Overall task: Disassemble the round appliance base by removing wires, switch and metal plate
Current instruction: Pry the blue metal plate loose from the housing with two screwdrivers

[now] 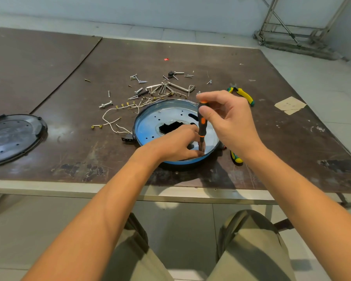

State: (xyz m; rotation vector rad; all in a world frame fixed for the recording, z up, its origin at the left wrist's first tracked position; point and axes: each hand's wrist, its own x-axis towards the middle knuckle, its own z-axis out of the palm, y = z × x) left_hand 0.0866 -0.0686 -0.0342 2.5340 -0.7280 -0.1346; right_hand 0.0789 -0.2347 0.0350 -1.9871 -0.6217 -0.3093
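- Two hands mid-frame: my right hand (227, 120) pinches the screwdriver (202, 124) upright, for turning.
- My left hand (176, 145) curls round its tip inside the base (148, 126), likely steadying it.

Base: round shiny metal plate (170, 116) – smooth, mirror-glossy
Table: dark brown wooden tabletop (190, 57) – scuffed, worn; dull sheen
Cover: black round plastic lid (10, 136); semi-gloss

I count one round base (150, 128), one black cover (14, 136), one screwdriver (202, 122), one pliers (243, 95), one further yellow-green handle (236, 158), one black plug (128, 137), one cardboard scrap (290, 105) and one red scrap (166, 59). There are two hands, the left hand (176, 142) and the right hand (229, 122). The screws (139, 79) and wires (109, 120) are too jumbled for me to count.
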